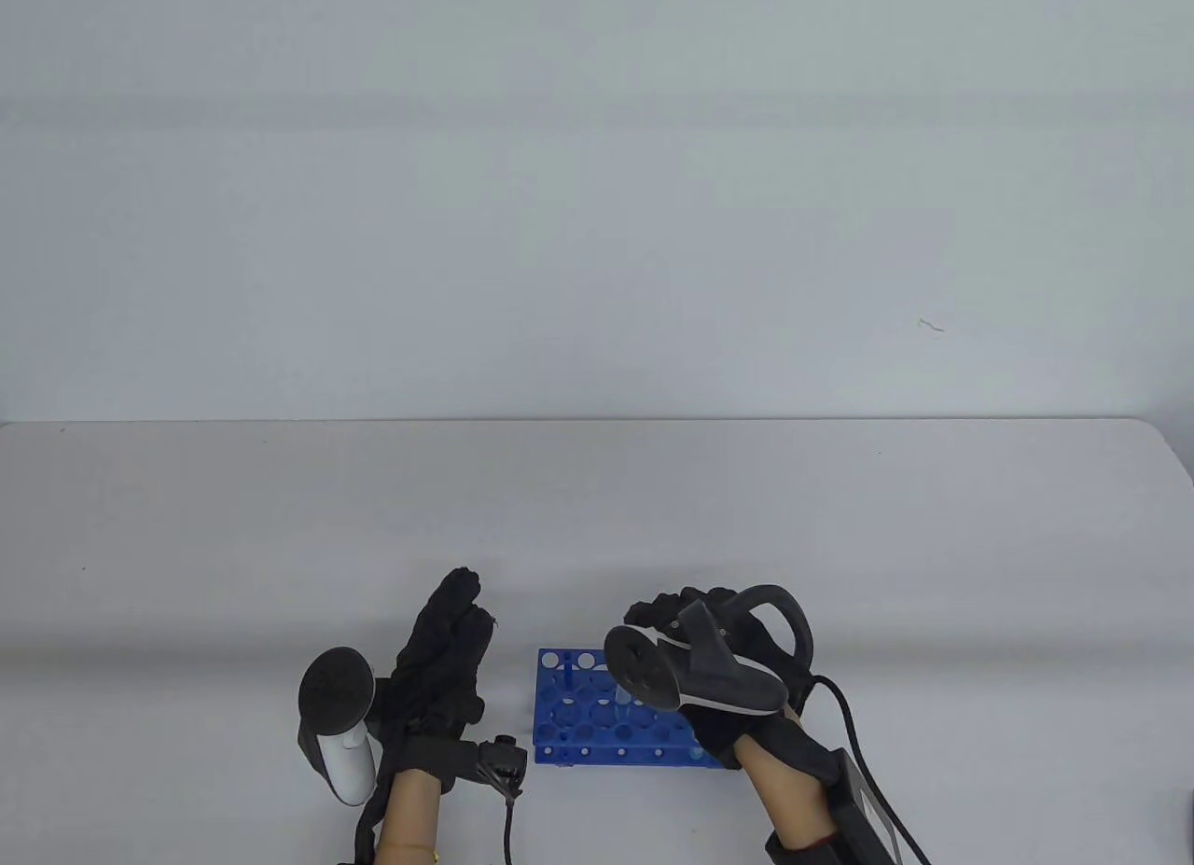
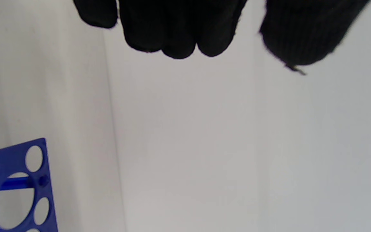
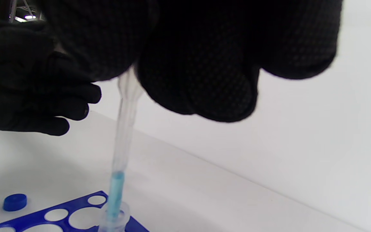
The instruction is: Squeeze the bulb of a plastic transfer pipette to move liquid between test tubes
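A blue test tube rack (image 1: 606, 711) stands near the table's front edge; it also shows in the left wrist view (image 2: 14, 187) and the right wrist view (image 3: 60, 216). My right hand (image 1: 695, 622) is over the rack and grips the bulb of a clear plastic pipette (image 3: 122, 129). The pipette points down into an open test tube (image 3: 114, 219) in the rack, with blue liquid in its lower stem. My left hand (image 1: 448, 650) is to the left of the rack, fingers extended, holding nothing; it also shows in the right wrist view (image 3: 27, 80).
A small blue cap (image 3: 14, 202) lies on the white table (image 1: 597, 529) beside the rack. A cable runs from my right wrist (image 1: 858, 744) off the front edge.
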Demonstrator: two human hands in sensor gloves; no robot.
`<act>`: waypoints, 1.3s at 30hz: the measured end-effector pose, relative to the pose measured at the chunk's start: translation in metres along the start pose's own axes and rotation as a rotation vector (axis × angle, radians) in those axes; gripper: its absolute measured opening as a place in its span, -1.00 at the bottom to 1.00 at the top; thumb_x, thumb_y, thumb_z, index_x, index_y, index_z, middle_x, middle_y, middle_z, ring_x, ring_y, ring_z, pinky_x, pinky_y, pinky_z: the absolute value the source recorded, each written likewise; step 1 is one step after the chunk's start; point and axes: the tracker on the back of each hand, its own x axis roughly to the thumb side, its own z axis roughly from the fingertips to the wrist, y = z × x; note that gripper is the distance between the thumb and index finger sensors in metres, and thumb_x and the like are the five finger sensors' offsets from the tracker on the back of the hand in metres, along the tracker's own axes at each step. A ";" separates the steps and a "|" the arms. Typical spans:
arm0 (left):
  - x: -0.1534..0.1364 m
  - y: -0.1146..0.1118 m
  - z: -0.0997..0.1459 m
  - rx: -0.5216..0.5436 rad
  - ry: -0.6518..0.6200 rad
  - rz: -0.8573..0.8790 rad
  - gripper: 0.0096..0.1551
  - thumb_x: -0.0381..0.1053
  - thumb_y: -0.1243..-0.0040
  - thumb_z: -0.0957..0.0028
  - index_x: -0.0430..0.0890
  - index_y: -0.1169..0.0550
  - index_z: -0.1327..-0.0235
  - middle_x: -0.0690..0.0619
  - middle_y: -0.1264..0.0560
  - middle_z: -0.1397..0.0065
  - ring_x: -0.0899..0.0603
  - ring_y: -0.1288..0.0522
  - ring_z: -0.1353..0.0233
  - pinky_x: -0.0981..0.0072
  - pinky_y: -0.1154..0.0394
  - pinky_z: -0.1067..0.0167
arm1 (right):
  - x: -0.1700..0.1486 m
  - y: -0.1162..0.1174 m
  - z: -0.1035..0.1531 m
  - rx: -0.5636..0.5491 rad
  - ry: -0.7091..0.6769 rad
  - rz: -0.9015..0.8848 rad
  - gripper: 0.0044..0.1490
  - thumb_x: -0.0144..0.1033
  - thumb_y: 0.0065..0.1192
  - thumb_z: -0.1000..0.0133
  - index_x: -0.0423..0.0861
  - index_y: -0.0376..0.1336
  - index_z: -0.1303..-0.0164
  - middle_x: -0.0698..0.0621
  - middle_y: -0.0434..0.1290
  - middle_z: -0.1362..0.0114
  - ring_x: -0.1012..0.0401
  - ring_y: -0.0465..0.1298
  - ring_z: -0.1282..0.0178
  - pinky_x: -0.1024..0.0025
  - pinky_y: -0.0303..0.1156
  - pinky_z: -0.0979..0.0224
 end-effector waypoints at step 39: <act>0.000 0.000 0.000 -0.001 -0.001 0.003 -0.08 0.46 -0.07 0.07 0.21 -0.22 -0.60 0.14 -0.18 -0.75 -0.08 -0.15 -0.65 -0.11 -0.07 -0.66 | 0.009 0.016 -0.003 -0.152 -0.018 0.144 -0.50 -0.06 0.37 0.35 0.02 0.56 0.28 0.15 0.75 0.33 0.29 0.72 0.44 0.28 0.64 0.14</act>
